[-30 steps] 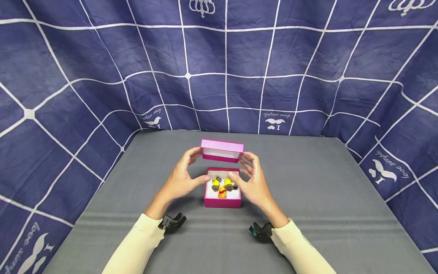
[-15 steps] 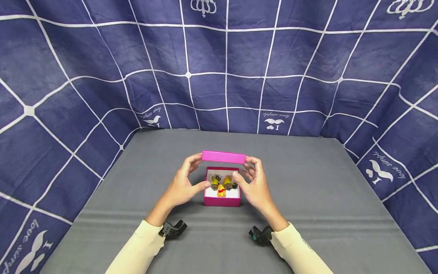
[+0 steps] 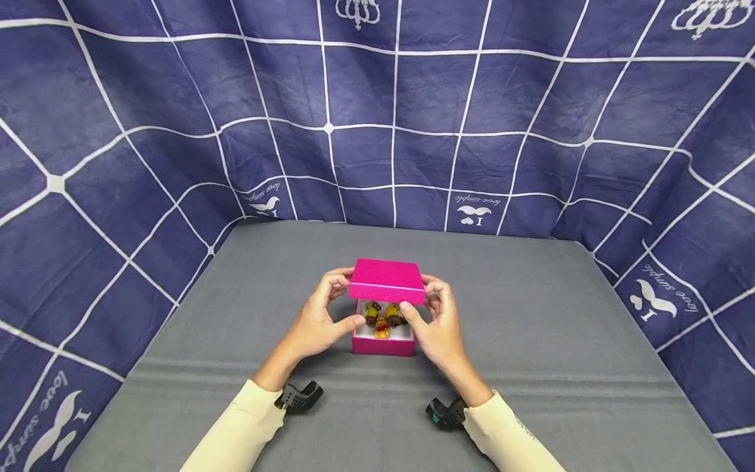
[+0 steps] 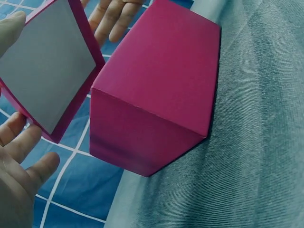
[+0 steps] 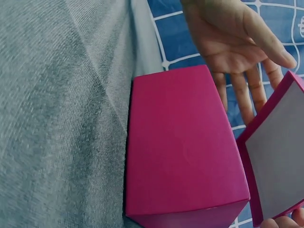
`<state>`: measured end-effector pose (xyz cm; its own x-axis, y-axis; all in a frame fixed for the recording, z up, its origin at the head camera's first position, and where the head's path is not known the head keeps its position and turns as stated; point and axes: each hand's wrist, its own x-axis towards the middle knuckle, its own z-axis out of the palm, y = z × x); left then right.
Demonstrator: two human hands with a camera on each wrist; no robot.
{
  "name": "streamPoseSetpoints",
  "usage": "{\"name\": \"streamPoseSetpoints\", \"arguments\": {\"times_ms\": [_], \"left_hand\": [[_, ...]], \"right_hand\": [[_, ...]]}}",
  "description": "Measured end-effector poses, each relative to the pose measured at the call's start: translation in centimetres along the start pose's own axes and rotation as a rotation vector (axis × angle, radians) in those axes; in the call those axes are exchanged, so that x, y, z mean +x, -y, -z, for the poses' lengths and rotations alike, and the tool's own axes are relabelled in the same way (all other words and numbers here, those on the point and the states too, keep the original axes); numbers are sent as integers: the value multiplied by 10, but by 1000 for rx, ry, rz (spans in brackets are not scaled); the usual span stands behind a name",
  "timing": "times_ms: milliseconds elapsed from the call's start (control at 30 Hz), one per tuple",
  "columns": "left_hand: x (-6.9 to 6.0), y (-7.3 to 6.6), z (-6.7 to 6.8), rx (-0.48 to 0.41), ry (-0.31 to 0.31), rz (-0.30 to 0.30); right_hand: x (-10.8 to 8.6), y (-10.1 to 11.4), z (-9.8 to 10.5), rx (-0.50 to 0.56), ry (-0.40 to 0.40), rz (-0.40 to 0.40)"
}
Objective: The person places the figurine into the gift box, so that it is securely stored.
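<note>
A bright pink box lid (image 3: 386, 280) is tilted over the back part of the matching pink box (image 3: 383, 347), its white inside seen in both wrist views. My left hand (image 3: 315, 321) holds the lid's left side with its fingers. At the opposite side, my right hand (image 3: 444, 328) grips the lid, its thumb near the front edge. Inside the box, an orange bear figurine (image 3: 382, 330) with a red top sits in front of two yellow-and-brown figurines (image 3: 371, 313), partly hidden by the lid.
The box stands on a grey cloth-covered table (image 3: 519, 314). Blue curtains (image 3: 425, 118) with white lines rise behind and at both sides. A black band (image 3: 301, 395) is on each wrist.
The lid has come down and tipped toward me, so its top now shows instead of its white inside in the head view. Both hands moved with it; the box stayed in place.
</note>
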<state>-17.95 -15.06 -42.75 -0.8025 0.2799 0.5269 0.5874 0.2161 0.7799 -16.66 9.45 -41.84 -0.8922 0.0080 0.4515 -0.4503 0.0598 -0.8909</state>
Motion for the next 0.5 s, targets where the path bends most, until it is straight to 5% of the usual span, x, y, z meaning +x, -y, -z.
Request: {"name": "streamPoseSetpoints", "arguments": {"times_ms": [500], "left_hand": [[-5, 6, 0, -19, -21, -8]], "right_hand": [[-3, -19, 7, -12, 78, 60]]}}
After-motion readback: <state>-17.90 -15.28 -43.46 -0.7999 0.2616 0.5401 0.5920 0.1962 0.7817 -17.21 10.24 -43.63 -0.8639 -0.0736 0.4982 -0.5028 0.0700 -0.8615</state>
